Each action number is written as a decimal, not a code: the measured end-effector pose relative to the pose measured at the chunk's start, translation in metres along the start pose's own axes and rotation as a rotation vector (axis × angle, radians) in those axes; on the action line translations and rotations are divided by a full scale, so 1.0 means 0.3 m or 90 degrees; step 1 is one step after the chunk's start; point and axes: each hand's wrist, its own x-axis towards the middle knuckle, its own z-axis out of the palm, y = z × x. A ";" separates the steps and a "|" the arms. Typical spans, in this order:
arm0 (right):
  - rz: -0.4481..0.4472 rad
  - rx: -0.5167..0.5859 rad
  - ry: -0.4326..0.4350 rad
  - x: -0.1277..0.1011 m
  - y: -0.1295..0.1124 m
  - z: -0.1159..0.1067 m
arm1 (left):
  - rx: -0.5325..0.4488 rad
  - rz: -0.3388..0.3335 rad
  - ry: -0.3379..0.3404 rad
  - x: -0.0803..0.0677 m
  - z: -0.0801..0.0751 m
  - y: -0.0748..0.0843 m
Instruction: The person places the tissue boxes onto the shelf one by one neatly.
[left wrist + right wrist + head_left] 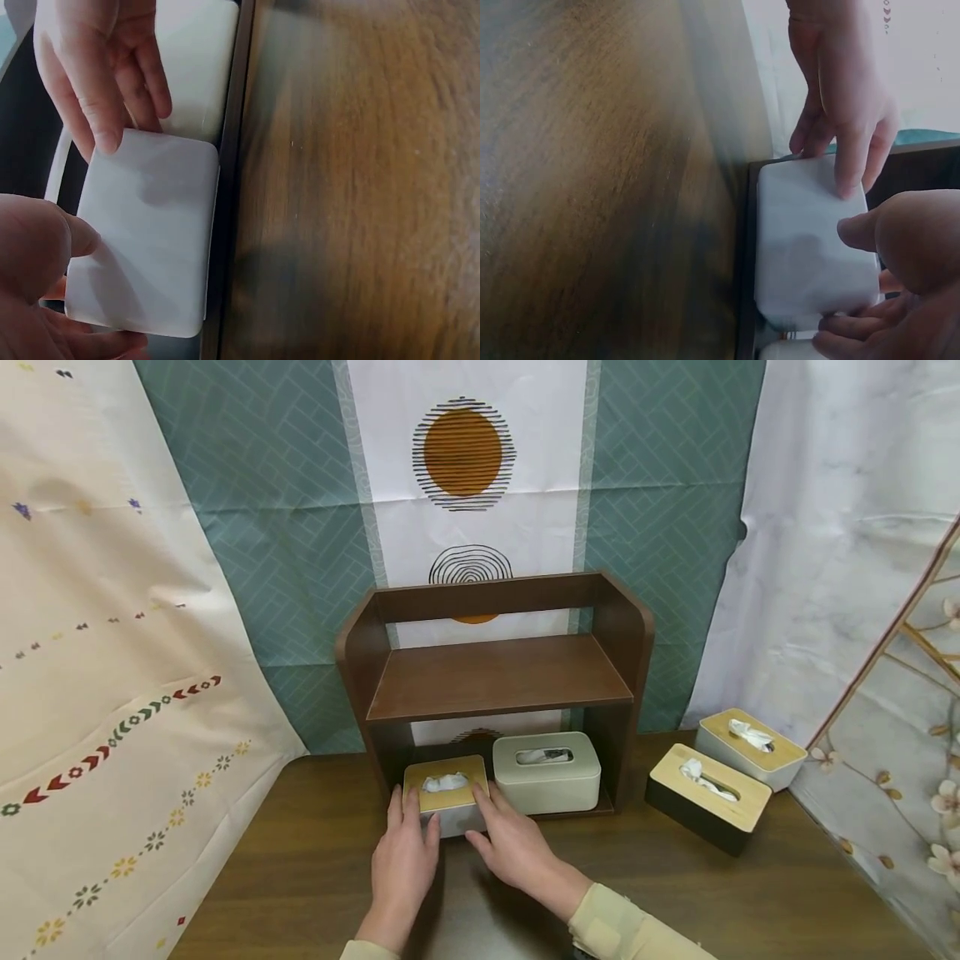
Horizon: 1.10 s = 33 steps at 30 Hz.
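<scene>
A tissue box (pixel 459 820) with pale grey-white sides and a wood-coloured lid sits at the left of the shelf's lower compartment, a white tissue showing in its slot. My left hand (pixel 405 858) holds its left side, thumb on the front face. On the opposite side my right hand (pixel 519 850) grips it the same way, fingers along the side and top edge. Both wrist views show the plain front face (pixel 150 225) between the two hands. Right beside it stands an all-cream tissue box (pixel 551 783), close to my right fingertips.
The dark brown two-tier shelf (pixel 498 677) stands on a wooden table (pixel 300 860) against hanging cloths. To its right are a black tissue box (pixel 697 810) with a wooden lid and, behind that, a white one (pixel 780 777) with a wooden lid.
</scene>
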 end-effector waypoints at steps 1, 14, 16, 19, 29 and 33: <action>-0.006 -0.007 0.008 -0.003 -0.003 -0.001 | 0.008 0.005 0.004 -0.003 -0.001 0.002; -0.064 -0.110 0.032 -0.033 -0.031 -0.024 | 0.099 0.106 0.028 -0.053 -0.040 0.028; -0.073 -0.118 0.034 -0.030 -0.031 -0.024 | 0.099 0.108 0.023 -0.046 -0.036 0.027; -0.083 -0.119 0.042 -0.020 -0.026 -0.021 | 0.096 0.120 0.022 -0.033 -0.031 0.024; -0.081 -0.106 0.037 0.026 -0.019 -0.015 | 0.069 0.121 0.011 0.016 -0.022 0.016; -0.074 -0.108 0.031 0.034 -0.026 -0.009 | 0.062 0.117 0.003 0.017 -0.026 0.011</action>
